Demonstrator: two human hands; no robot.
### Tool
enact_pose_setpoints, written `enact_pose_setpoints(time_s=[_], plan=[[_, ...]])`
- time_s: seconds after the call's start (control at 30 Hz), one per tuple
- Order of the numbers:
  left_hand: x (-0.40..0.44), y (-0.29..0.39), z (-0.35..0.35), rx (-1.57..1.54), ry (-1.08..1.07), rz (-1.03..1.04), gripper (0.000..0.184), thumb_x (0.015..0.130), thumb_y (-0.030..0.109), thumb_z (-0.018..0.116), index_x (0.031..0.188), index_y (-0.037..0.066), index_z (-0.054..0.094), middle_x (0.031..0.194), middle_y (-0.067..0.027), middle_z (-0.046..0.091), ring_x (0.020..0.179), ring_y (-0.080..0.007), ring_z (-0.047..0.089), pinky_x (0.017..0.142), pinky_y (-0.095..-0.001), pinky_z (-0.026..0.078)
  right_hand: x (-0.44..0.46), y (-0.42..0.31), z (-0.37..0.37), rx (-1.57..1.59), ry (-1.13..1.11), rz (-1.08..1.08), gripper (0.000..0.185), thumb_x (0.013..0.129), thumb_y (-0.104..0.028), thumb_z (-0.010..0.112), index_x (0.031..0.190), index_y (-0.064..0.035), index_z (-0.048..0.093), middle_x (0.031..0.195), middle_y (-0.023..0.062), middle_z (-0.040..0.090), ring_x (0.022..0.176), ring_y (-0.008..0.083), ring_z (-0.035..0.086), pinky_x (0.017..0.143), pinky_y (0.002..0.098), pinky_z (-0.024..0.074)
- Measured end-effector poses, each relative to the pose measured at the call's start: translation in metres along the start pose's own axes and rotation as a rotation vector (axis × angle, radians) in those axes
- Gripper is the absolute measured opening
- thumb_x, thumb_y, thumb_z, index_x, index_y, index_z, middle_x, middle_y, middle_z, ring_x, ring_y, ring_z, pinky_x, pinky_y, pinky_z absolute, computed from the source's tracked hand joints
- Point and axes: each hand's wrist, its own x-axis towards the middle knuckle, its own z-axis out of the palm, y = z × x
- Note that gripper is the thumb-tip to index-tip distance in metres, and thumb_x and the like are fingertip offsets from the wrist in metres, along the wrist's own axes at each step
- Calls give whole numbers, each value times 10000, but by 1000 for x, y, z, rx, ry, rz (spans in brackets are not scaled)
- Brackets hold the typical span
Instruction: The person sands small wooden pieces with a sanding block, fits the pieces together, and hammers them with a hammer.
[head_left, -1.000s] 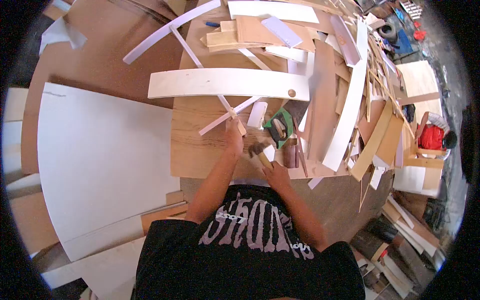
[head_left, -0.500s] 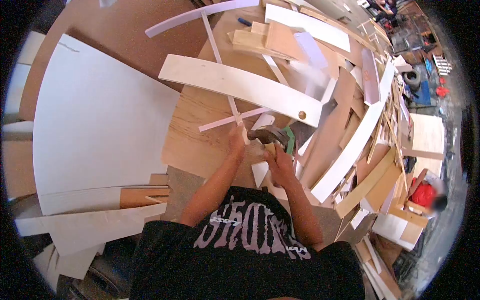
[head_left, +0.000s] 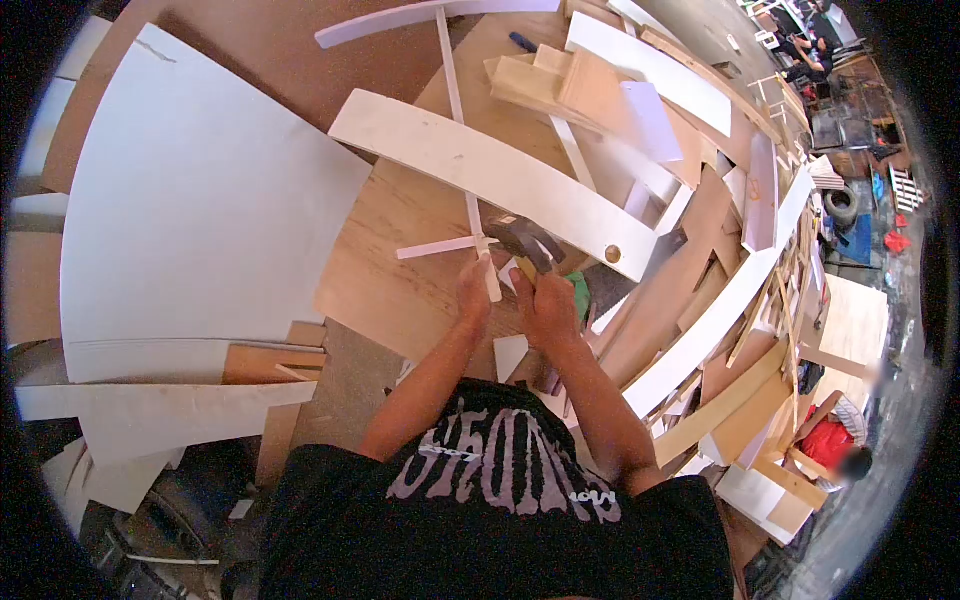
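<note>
My left hand [head_left: 474, 290] is closed around the lower end of a narrow wooden strip [head_left: 455, 75], which runs away from me and passes beneath a wide white board [head_left: 470, 155]. A shorter strip [head_left: 425, 248] crosses it just above my fingers. My right hand [head_left: 550, 312] grips the short yellowish handle of a hammer [head_left: 524, 240]. Its dark head is above that hand, to the right of where the strips cross, and slightly blurred. Whether the head touches the wood I cannot tell. The wide board has a round hole near its right end.
Under the strips lies a plywood sheet [head_left: 370, 265]. A large white panel [head_left: 200, 220] is on the left. Stacked wood offcuts [head_left: 570, 85] and long boards [head_left: 730, 290] crowd the right. A person in red [head_left: 828, 440] is at the far right; another person [head_left: 815, 50] is farther back.
The hammer has risen away from me, and its head now sits higher by the crossing strips. My left hand keeps its hold on the strip. The whole view has shifted slightly.
</note>
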Motion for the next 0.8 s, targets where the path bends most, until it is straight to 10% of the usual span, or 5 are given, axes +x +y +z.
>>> enact_pose_setpoints(time_s=[0.8], plan=[[-2, 5, -2, -52, -35, -62, 327, 993, 349, 515, 878, 61, 618, 743, -43, 571, 664, -166, 559, 621, -322, 434, 9, -2, 1, -76, -204, 111, 450, 1002, -331, 540, 1156, 92, 546, 882, 324, 643, 822, 498, 635, 707, 555, 491]])
